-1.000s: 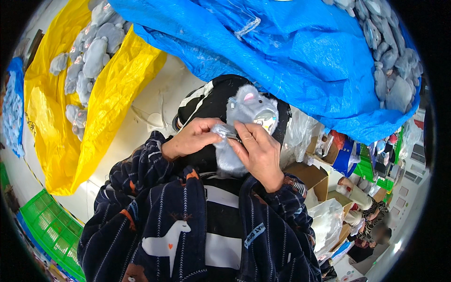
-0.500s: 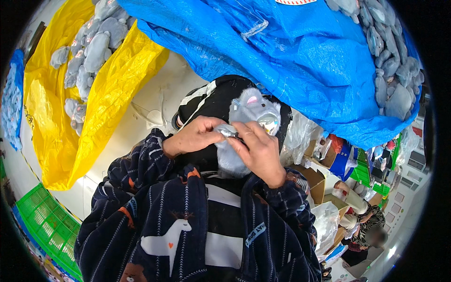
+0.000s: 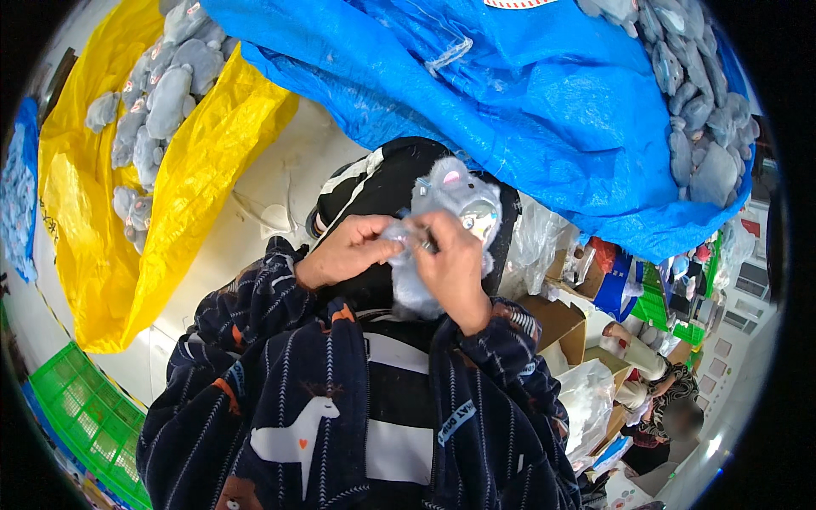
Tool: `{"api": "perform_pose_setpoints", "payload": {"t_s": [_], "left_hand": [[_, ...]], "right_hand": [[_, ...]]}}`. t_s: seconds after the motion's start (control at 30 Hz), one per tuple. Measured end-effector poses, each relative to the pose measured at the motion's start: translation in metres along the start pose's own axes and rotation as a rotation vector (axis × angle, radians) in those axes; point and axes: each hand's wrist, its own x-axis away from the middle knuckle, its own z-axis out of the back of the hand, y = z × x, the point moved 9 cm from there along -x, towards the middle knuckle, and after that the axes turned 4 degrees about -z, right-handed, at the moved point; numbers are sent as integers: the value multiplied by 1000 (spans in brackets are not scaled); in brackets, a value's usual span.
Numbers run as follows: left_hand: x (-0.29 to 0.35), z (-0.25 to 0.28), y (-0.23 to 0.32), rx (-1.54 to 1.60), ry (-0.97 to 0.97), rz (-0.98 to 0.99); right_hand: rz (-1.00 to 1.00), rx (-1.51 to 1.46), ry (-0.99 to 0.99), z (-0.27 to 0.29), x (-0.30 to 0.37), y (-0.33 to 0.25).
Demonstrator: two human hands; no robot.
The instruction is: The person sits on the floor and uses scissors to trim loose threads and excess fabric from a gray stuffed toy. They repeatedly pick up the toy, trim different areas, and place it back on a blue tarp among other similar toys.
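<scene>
A grey plush toy (image 3: 449,201) with a pink inner ear and a pale shiny face patch with printed eyes lies across my lap, on black trousers. My left hand (image 3: 347,251) pinches a fluffy part at the toy's left side between thumb and fingers. Against that same part, my right hand (image 3: 457,268) is closed, its fingertips close to those of my left hand. A small dark, metallic-looking thing (image 3: 430,244) shows between the right fingers; its kind is not clear. The right hand hides part of the toy's middle.
A yellow sack (image 3: 191,212) holding grey plush pieces (image 3: 170,102) spreads at the left. Over the far side stretches a blue sheet (image 3: 544,127), with more plush pieces (image 3: 714,170) at its right. Green crates (image 3: 81,416), cardboard boxes (image 3: 552,327) and a seated person (image 3: 667,408) are farther off.
My right hand has shifted a little left and up, with its fingers curled more tightly. The toy's face patch is less covered now. My left hand keeps its hold.
</scene>
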Motion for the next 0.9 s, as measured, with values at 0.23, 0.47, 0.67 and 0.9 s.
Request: {"api": "perform_pose_setpoints", "payload": {"t_s": [0.23, 0.47, 0.67, 0.9], "left_hand": [[5, 3, -4, 168, 99, 113], [5, 1, 0, 128, 62, 73], [3, -2, 11, -77, 129, 57], [13, -29, 110, -1237, 330, -518]], "right_hand": [[-296, -128, 82, 36, 28, 32], [-680, -322, 325, 104, 104, 116], [-649, 148, 474, 150, 145, 158], [-573, 279, 437, 134, 140, 153]]}}
